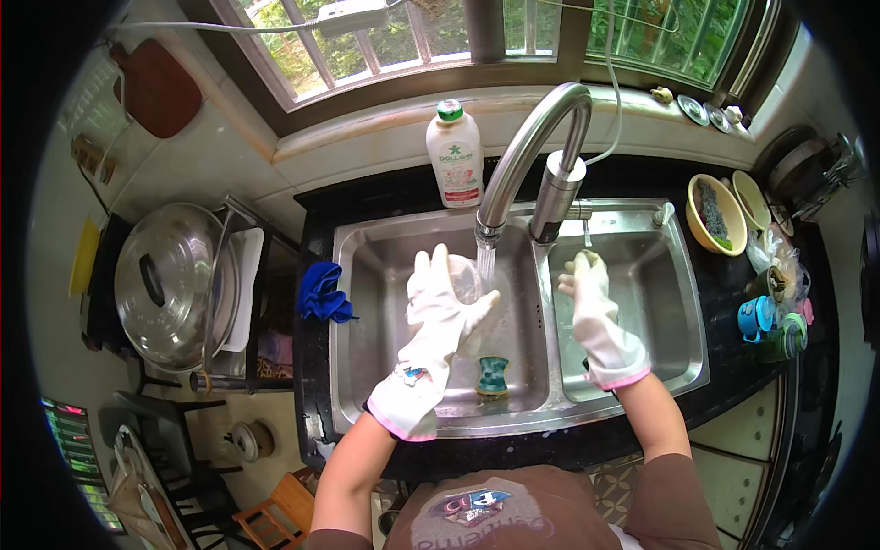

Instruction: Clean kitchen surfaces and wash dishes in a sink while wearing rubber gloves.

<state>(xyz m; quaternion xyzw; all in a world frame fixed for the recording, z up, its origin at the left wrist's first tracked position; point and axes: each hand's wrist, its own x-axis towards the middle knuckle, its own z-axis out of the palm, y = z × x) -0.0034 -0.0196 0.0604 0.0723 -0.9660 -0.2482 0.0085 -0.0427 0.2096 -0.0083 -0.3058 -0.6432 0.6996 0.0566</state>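
Both my hands wear white rubber gloves with pink cuffs. Over the left basin my left hand (447,299) is spread, palm down, above a round translucent object (465,276), partly hidden; whether I grip it, I cannot tell. Water runs from the steel faucet (491,206) just right of that object. My right hand (588,275) is over the right basin (639,295), its fingers bent; nothing shows in it. A green sponge (493,375) lies on the floor of the left basin (385,261), towards me.
A white detergent bottle (455,158) stands behind the sink. A blue cloth (323,292) lies at its left rim. On the right counter are a yellow bowl (696,206) with a scouring pad and a blue cup (756,316). A large steel lid (168,282) leans at the left.
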